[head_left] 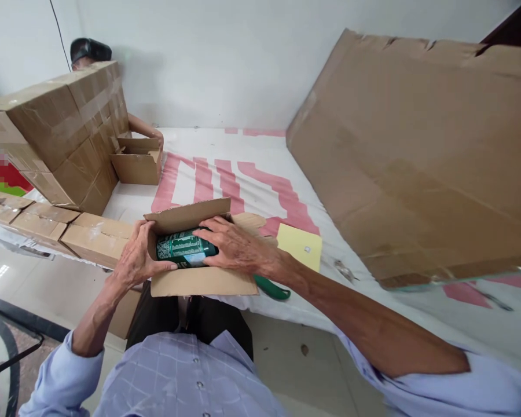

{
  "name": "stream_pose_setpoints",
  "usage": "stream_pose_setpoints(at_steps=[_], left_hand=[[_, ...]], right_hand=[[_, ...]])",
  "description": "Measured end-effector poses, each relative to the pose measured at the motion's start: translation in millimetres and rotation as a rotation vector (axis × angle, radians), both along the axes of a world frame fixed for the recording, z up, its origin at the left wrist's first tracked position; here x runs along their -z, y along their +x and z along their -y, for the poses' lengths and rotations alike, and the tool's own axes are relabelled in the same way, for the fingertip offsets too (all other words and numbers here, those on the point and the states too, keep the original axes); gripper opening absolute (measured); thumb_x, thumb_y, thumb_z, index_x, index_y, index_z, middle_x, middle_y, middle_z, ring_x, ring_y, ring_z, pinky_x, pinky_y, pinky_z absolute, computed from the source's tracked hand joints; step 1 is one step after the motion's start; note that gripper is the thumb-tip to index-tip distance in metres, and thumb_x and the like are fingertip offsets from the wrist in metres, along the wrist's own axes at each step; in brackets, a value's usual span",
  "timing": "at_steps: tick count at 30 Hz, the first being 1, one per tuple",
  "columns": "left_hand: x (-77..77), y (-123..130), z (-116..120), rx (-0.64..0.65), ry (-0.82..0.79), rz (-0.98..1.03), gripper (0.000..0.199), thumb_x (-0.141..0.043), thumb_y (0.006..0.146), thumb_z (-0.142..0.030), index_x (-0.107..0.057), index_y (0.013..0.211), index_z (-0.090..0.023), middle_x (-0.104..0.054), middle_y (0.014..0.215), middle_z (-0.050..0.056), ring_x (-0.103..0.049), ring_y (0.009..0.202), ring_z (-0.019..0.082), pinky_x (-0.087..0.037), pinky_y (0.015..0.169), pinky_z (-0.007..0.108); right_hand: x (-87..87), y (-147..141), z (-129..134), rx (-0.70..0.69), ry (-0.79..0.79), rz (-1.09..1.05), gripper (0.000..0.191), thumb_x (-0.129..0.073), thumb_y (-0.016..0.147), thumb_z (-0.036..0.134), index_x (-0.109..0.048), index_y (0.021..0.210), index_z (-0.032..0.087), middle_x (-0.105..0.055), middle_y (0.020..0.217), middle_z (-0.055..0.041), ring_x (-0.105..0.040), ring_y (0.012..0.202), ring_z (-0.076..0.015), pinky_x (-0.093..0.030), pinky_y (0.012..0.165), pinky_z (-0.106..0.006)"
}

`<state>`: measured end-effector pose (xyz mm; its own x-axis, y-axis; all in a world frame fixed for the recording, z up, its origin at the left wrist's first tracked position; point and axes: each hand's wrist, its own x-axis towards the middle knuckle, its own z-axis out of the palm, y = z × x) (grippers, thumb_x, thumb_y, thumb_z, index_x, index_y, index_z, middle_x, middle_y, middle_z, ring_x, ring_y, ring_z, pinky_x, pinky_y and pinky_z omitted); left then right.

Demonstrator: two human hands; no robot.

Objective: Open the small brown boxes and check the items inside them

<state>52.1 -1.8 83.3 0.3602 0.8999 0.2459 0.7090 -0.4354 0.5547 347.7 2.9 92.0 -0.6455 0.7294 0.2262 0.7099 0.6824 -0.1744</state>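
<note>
An open cardboard box [204,282] is at the table's front edge, close to my body, its long flaps spread up and outward. Inside lies a green container [182,248] on its side, with pale printing and a label; it looks like a bottle or can. My left hand [136,255] grips the box's left end, its thumb reaching in over the container. From the right, my right hand [237,243] rests on the container's right part, fingers curled over it. That end is hidden under the hand.
Taped cartons [69,133] are stacked at left, with a row of smaller boxes [95,234] along the front edge. Behind the stack, another person's hand [158,138] holds an open box [136,168]. A large cardboard sheet [421,156], yellow paper [301,246] and green curved object [272,288] are at right.
</note>
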Motion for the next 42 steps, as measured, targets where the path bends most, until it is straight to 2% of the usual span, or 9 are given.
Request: stream_pose_setpoints(at_steps=[6, 15, 21, 25, 28, 31, 34, 38, 42], left_hand=[[-17.2, 2.8, -9.8, 0.054, 0.026, -0.145, 0.095, -0.097, 0.068, -0.056, -0.049, 0.143, -0.021, -0.056, 0.145, 0.016, -0.066, 0.128, 0.039, -0.060, 0.105, 0.055], [-16.0, 9.9, -17.6, 0.178, 0.011, -0.318, 0.089, -0.094, 0.071, -0.044, -0.052, 0.144, -0.018, -0.057, 0.146, 0.020, -0.058, 0.138, 0.044, -0.053, 0.115, 0.063], [-28.8, 15.7, -16.5, 0.233, 0.110, -0.260, 0.103, -0.090, 0.078, -0.052, -0.039, 0.162, -0.022, -0.044, 0.167, 0.024, -0.028, 0.164, 0.052, -0.037, 0.124, 0.075], [-35.4, 21.6, -19.9, 0.262, 0.077, -0.141, 0.120, -0.095, 0.073, -0.055, -0.030, 0.169, -0.024, -0.044, 0.169, 0.024, -0.036, 0.160, 0.052, -0.035, 0.125, 0.075], [-36.5, 26.6, -30.3, 0.296, 0.083, 0.098, 0.118, -0.096, 0.071, -0.054, -0.033, 0.168, -0.027, -0.048, 0.166, 0.020, -0.048, 0.153, 0.048, -0.040, 0.125, 0.068], [-38.8, 29.7, -47.5, 0.342, 0.036, 0.416, 0.108, -0.097, 0.069, -0.054, -0.044, 0.159, -0.028, -0.055, 0.155, 0.016, -0.061, 0.138, 0.041, -0.056, 0.112, 0.055], [-50.2, 29.4, -67.5, 0.352, -0.059, 0.653, 0.107, -0.101, 0.060, -0.055, -0.049, 0.151, -0.032, -0.060, 0.143, 0.011, -0.070, 0.118, 0.032, -0.063, 0.091, 0.042], [-74.5, 26.7, -90.7, 0.309, -0.110, 0.779, 0.099, -0.099, 0.060, -0.054, -0.055, 0.146, -0.031, -0.062, 0.137, 0.009, -0.069, 0.115, 0.030, -0.061, 0.090, 0.038], [-79.5, 26.3, -109.0, 0.222, -0.206, 0.771, 0.090, -0.093, 0.067, -0.054, -0.058, 0.146, -0.026, -0.067, 0.131, 0.011, -0.068, 0.112, 0.030, -0.060, 0.087, 0.035]], right_hand=[[-14.9, 3.3, 2.2, -0.007, -0.067, -0.074, 0.041, -0.082, 0.086, 0.025, -0.079, 0.126, 0.020, -0.076, 0.122, -0.0146, -0.068, 0.114, -0.0348, -0.056, 0.105, -0.053], [-33.8, 3.3, -7.3, 0.021, -0.149, -0.081, 0.045, -0.080, 0.085, 0.029, -0.079, 0.128, 0.019, -0.079, 0.113, -0.0125, -0.069, 0.112, -0.0328, -0.057, 0.097, -0.045], [-75.4, 13.3, -10.9, 0.088, -0.188, -0.199, 0.045, -0.083, 0.081, 0.035, -0.082, 0.123, 0.020, -0.081, 0.122, -0.0112, -0.074, 0.112, -0.0330, -0.060, 0.097, -0.045], [-112.2, 33.5, -11.4, 0.154, -0.251, -0.449, 0.048, -0.090, 0.075, 0.039, -0.084, 0.119, 0.022, -0.083, 0.119, -0.0083, -0.077, 0.106, -0.0308, -0.064, 0.096, -0.045], [-124.7, 47.1, -14.5, 0.236, -0.314, -0.691, 0.055, -0.097, 0.069, 0.046, -0.085, 0.117, 0.022, -0.082, 0.115, -0.0084, -0.077, 0.103, -0.0305, -0.066, 0.096, -0.048], [-116.1, 51.7, -22.1, 0.289, -0.341, -0.926, 0.063, -0.097, 0.070, 0.059, -0.083, 0.117, 0.019, -0.081, 0.115, -0.0111, -0.077, 0.107, -0.0315, -0.066, 0.098, -0.050], [-96.0, 47.6, -33.0, 0.207, -0.403, -1.094, 0.084, -0.091, 0.072, 0.076, -0.076, 0.131, 0.019, -0.077, 0.131, -0.0140, -0.074, 0.119, -0.0333, -0.064, 0.103, -0.051], [-73.7, 34.6, -49.5, 0.059, -0.509, -1.202, 0.102, -0.083, 0.076, 0.081, -0.054, 0.159, 0.030, -0.061, 0.156, -0.0119, -0.067, 0.133, -0.0334, -0.063, 0.105, -0.050], [-58.0, 21.0, -69.6, 0.054, -0.604, -1.234, 0.087, -0.075, 0.083, 0.081, -0.054, 0.153, 0.033, -0.068, 0.143, -0.0082, -0.070, 0.122, -0.0299, -0.065, 0.094, -0.045]])
